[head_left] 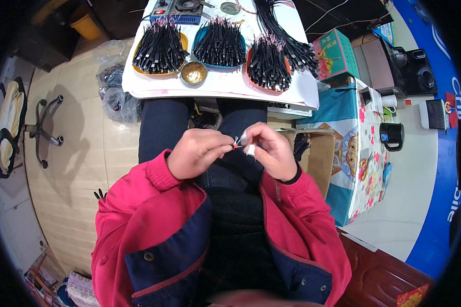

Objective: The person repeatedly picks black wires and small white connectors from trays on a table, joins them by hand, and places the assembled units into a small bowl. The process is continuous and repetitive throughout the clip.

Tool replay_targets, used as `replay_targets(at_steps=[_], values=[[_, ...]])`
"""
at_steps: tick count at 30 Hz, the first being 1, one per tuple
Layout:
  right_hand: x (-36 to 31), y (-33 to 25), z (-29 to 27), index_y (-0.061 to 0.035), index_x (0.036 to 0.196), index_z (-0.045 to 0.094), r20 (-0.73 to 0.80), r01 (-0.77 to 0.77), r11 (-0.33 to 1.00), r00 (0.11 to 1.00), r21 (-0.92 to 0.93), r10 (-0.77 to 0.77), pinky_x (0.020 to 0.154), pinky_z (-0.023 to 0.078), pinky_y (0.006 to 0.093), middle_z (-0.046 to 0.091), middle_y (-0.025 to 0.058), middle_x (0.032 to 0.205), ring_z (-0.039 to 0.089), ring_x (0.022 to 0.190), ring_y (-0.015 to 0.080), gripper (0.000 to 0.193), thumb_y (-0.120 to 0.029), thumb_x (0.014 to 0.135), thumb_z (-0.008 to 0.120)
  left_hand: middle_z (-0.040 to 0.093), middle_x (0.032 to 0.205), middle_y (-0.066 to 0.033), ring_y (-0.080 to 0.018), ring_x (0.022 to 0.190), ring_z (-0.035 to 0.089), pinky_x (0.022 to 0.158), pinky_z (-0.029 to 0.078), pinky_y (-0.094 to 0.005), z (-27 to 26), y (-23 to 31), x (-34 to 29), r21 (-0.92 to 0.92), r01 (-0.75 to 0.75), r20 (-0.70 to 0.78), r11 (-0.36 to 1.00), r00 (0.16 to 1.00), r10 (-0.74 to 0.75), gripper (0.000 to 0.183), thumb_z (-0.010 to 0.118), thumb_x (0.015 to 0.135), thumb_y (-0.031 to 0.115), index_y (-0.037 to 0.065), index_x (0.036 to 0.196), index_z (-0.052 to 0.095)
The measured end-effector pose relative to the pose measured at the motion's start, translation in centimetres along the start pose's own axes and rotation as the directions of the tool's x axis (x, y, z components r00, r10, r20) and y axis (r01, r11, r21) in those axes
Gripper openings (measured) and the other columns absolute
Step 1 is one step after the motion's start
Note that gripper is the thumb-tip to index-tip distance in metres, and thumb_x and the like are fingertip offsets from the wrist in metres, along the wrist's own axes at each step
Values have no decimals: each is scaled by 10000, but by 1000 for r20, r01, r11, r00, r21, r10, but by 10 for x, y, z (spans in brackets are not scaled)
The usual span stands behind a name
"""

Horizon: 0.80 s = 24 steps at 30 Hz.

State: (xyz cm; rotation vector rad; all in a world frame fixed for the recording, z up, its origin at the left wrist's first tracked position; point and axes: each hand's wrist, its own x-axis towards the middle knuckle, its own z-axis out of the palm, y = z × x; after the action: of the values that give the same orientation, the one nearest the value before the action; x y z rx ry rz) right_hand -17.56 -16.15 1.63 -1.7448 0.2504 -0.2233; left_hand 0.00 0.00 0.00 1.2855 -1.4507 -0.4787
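Above my lap, my left hand point(201, 152) pinches a short end of black cable point(234, 146) between thumb and fingertips. Thin red and pale wires point(237, 142) stick out of that end toward the other hand. My right hand point(274, 153) is curled with its fingertips close to these wires; what lies between them is too small to tell. Something white point(250, 150) wraps the tip of my right thumb. Beyond my knees, bundles of black cables with plugs fill a yellow tray point(184, 41), a blue tray point(200, 37) and a red-orange tray point(248, 60) on the white table point(148, 88).
Between the trays stands a small round brass-coloured tin point(194, 73). A blue device with dials point(183, 19) sits at the table's back. Long black cables point(281, 25) lie at the right. A cardboard box point(320, 158) is by my right knee; a wheeled chair point(43, 128) stands left.
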Motion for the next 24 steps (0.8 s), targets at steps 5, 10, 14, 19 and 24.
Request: replay_targets(at_steps=[5,10,14,19,24], values=[[16,-27,5,-22,1041,625,95,417,806,904,-420,-418,744,482,319,633,120,1004,619,892,277,278,6,771,688,656,821,-55,-90,666,576,608,461,-228,-3,1,1,-656,348,242,670,937,-250,158,582,962,83,-44,979,676],[11,-35,7,-26,943,644,58,419,787,895,-452,-443,752,485,364,641,102,903,622,820,292,213,5,743,711,635,808,-39,-65,691,564,616,450,-201,2,3,-2,-715,391,229,579,914,-334,141,596,952,79,-38,1004,655],[6,-34,11,-24,944,634,1,379,824,909,-421,-417,743,480,356,633,105,892,616,816,289,224,0,737,716,621,805,-37,-59,678,550,585,416,-184,4,0,-2,-765,431,263,479,887,-378,140,614,941,83,-30,1021,636],[-1,-21,11,-9,962,616,-4,295,944,954,-148,-299,761,473,313,629,92,927,616,861,228,166,-32,812,683,618,812,-52,-68,653,534,555,369,-169,14,-1,-5,-856,430,327,286,881,-343,125,621,933,79,-24,1003,635],[2,5,24,6,1003,613,50,41,720,993,693,-105,818,465,279,617,56,997,587,915,139,105,-67,928,609,607,803,-66,-89,650,537,557,381,-186,23,-2,-6,-909,390,334,150,894,-298,114,619,928,61,-22,1005,637]])
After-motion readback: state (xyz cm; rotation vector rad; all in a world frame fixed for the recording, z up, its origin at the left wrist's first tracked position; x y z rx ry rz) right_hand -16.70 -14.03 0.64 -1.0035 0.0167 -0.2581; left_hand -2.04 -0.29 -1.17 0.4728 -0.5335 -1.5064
